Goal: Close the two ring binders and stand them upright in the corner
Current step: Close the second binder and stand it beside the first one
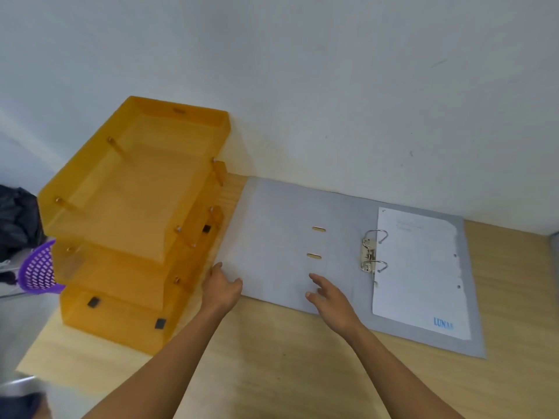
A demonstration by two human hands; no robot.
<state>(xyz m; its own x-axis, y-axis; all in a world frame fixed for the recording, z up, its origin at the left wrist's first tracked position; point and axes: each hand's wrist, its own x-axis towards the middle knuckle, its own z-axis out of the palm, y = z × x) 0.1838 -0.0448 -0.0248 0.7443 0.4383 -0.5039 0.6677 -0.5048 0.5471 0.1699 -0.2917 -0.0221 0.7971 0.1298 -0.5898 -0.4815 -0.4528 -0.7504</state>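
Grey ring binder (290, 246): lies open flat on wooden desk (272, 358), long axis along wall, rings up. Left hand (222, 287) touches its left edge, right hand (329, 300) over cover; both released.

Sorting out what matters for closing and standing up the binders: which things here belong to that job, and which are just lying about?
Job:
- open grey ring binder
- left hand
- right hand

Lying about:
- orange stacked trays
- purple basket
- black bag

Only one binder shows.
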